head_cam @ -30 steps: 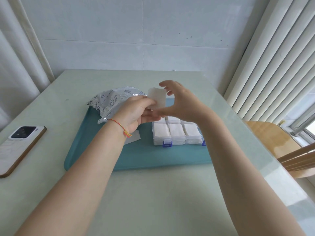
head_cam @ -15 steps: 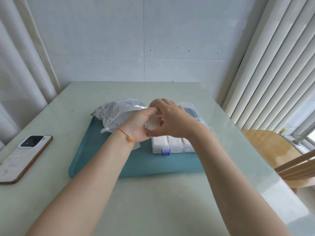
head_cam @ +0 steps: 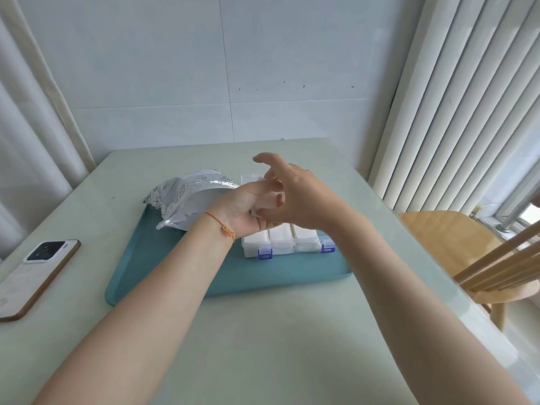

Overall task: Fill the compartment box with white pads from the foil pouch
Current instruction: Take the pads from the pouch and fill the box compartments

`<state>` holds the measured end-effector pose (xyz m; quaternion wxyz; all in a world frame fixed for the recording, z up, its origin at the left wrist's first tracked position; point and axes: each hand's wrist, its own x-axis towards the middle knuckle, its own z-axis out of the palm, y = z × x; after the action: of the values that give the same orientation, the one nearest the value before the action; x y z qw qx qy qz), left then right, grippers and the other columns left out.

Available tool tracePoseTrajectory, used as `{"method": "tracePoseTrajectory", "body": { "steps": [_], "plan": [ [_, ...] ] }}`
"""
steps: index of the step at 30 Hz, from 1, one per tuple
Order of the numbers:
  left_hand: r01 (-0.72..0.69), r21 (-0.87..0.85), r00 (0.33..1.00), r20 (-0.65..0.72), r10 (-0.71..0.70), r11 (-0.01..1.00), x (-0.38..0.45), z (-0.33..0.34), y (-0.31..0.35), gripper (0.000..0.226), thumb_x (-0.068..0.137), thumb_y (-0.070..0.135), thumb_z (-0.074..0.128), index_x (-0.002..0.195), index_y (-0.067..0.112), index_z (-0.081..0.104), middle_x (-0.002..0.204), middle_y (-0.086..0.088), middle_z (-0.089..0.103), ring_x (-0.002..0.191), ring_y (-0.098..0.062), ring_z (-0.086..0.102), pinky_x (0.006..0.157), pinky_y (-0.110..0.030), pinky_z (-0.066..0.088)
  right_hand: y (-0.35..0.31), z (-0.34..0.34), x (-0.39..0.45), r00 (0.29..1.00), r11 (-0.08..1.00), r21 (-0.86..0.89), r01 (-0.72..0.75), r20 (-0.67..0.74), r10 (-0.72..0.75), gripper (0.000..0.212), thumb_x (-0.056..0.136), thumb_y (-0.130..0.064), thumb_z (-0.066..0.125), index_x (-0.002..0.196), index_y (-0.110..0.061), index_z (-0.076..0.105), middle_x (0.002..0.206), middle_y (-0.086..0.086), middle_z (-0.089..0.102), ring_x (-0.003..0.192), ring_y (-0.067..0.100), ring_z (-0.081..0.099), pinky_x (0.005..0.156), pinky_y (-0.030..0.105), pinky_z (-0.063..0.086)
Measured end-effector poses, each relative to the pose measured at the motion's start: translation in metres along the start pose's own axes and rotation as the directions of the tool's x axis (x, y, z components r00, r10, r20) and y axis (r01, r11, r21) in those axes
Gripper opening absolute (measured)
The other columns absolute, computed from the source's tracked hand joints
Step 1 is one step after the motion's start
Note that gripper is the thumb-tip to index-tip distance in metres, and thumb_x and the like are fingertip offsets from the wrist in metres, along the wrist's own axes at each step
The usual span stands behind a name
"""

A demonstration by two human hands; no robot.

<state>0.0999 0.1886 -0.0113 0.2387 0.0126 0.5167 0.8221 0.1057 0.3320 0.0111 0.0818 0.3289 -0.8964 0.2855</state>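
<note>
Both hands met above compartment box; left hand and right hand pinched white pad together.

Pale green table, filling most of the view. Teal tray lying flat at centre, long side toward the viewer. Phone at 9 o'clock from the tray, well apart, back up, camera block at its far end, brown edge showing. Wooden chair at 3 o'clock, just beside the table edge, slatted back toward 4 o'clock. White tiled wall at 12 o'clock. White vertical blinds at 2 o'clock. Pale curtain at 10 o'clock. Red-and-yellow string bracelet near the tray's middle.
</note>
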Motion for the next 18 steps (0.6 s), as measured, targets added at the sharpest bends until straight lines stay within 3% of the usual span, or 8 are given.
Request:
{"method": "tracePoseTrajectory", "body": {
  "steps": [3, 6, 10, 12, 14, 15, 18],
  "plan": [
    [-0.001, 0.016, 1.0, 0.009, 0.001, 1.0, 0.009, 0.009, -0.005, 0.029, 0.074, 0.017, 0.076, 0.097, 0.021, 0.06, 0.082, 0.003, 0.048, 0.07, -0.009, 0.047, 0.065, -0.022, 0.044, 0.005, -0.007, -0.009, 0.995, 0.998, 0.035, -0.046, 0.095, 0.042, 0.097, 0.069, -0.043, 0.084, 0.147, -0.028, 0.029, 0.119, -0.003, 0.055, 0.108, 0.015, 0.052, 0.095, 0.028, 0.041],
    [-0.02, -0.025, 1.0, -0.011, 0.02, 0.999, 0.013, 0.022, -0.008, 0.018, 0.079, 0.011, 0.07, 0.09, 0.023, 0.062, 0.079, 0.008, 0.054, 0.07, -0.007, 0.045, 0.061, -0.02, 0.046, 0.014, -0.016, -0.017, 0.992, 0.977, 0.189, -0.103, 0.095, 0.087, 0.085, 0.074, -0.037, 0.082, 0.144, -0.028, 0.036, 0.124, -0.005, 0.053, 0.111, 0.011, 0.054, 0.088, 0.015, 0.039],
    [-0.025, -0.029, 0.994, -0.105, 0.022, 0.999, 0.016, 0.035, -0.01, 0.012, 0.088, 0.008, 0.061, 0.084, 0.018, 0.065, 0.062, 0.007, 0.048, 0.051, -0.004, 0.045, 0.05, -0.018, 0.046, 0.033, -0.026, -0.025, 0.986, 0.961, 0.217, -0.168, 0.054, 0.16, 0.068, 0.082, -0.031, 0.074, 0.142, -0.023, 0.044, 0.129, -0.006, 0.055, 0.117, 0.004, 0.051, 0.102, 0.023, 0.039],
    [-0.016, 0.047, 0.998, -0.052, 0.018, 0.999, 0.017, 0.037, -0.011, 0.008, 0.081, 0.011, 0.064, 0.082, 0.018, 0.069, 0.062, 0.005, 0.045, 0.049, -0.007, 0.044, 0.049, -0.019, 0.043, 0.043, -0.03, -0.027, 0.974, 0.869, 0.439, -0.227, 0.082, 0.212, 0.045, 0.088, -0.019, 0.066, 0.132, -0.02, 0.056, 0.122, -0.003, 0.064, 0.112, 0.007, 0.058, 0.104, 0.029, 0.044],
    [-0.009, 0.179, 1.0, 0.031, 0.003, 0.984, 0.018, 0.039, -0.011, 0.01, 0.083, 0.01, 0.063, 0.082, 0.019, 0.067, 0.065, 0.004, 0.047, 0.052, -0.008, 0.042, 0.049, -0.018, 0.035, 0.053, -0.033, -0.03, 0.955, 0.727, 0.627, -0.28, 0.107, 0.276, 0.031, 0.086, -0.016, 0.057, 0.114, -0.02, 0.068, 0.109, -0.002, 0.07, 0.104, 0.012, 0.063, 0.098, 0.033, 0.048],
    [-0.013, 0.242, 0.998, 0.068, -0.003, 0.97, 0.019, 0.04, -0.012, 0.015, 0.084, 0.008, 0.062, 0.085, 0.021, 0.067, 0.067, 0.005, 0.046, 0.055, -0.008, 0.041, 0.05, -0.019, 0.029, 0.057, -0.033, -0.03, 0.945, 0.711, 0.634, -0.305, 0.107, 0.31, 0.026, 0.086, -0.015, 0.055, 0.107, -0.019, 0.071, 0.105, -0.002, 0.071, 0.1, 0.013, 0.063, 0.093, 0.033, 0.048],
    [-0.049, 0.372, 0.986, 0.166, -0.015, 0.927, 0.019, 0.044, -0.011, 0.026, 0.081, 0.006, 0.055, 0.088, 0.026, 0.07, 0.073, 0.01, 0.047, 0.062, -0.006, 0.04, 0.056, -0.022, 0.022, 0.064, -0.03, -0.031, 0.934, 0.783, 0.522, -0.34, 0.089, 0.346, 0.014, 0.09, -0.014, 0.061, 0.1, -0.01, 0.071, 0.091, 0.003, 0.068, 0.085, 0.016, 0.055, 0.077, 0.03, 0.043]
  ]
}}
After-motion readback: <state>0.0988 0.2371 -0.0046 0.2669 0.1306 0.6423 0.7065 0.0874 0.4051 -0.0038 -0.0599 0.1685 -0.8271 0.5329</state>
